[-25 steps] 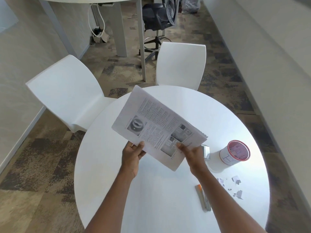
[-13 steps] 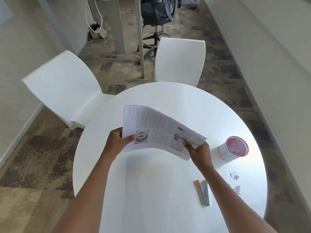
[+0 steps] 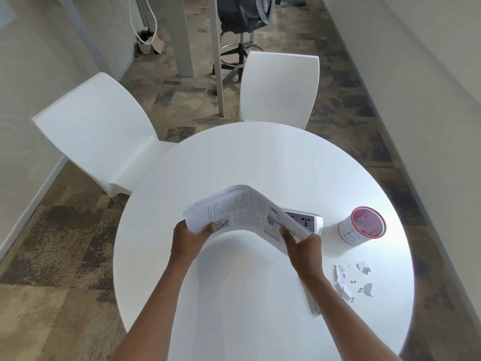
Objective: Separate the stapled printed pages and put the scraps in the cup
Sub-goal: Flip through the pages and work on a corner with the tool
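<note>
The printed pages (image 3: 244,212) are now bowed upward into an arch above the middle of the round white table (image 3: 260,152); half a second ago they were nearly flat, and a second ago they were raised higher and tilted toward the camera. The hands have drawn closer together, which accounts for the bend.

The left hand (image 3: 191,237) grips the stack's left end, thumb on the printed top sheet and fingers curled beneath. The right hand (image 3: 303,244) pinches the right end, thumb on top near a printed picture, remaining fingers hidden under the paper. At the left end the sheet edges fan apart slightly.

A white box with dark markings (image 3: 307,222) lies on the table just behind the right end of the pages. The cup (image 3: 363,227), white with a red rim, stands upright to the right, apart from the pages. Paper scraps (image 3: 350,280) are scattered on the table near the right forearm. A stapler (image 3: 313,304) shows partly beneath that forearm. Two white chairs (image 3: 104,131) stand beyond the table.
</note>
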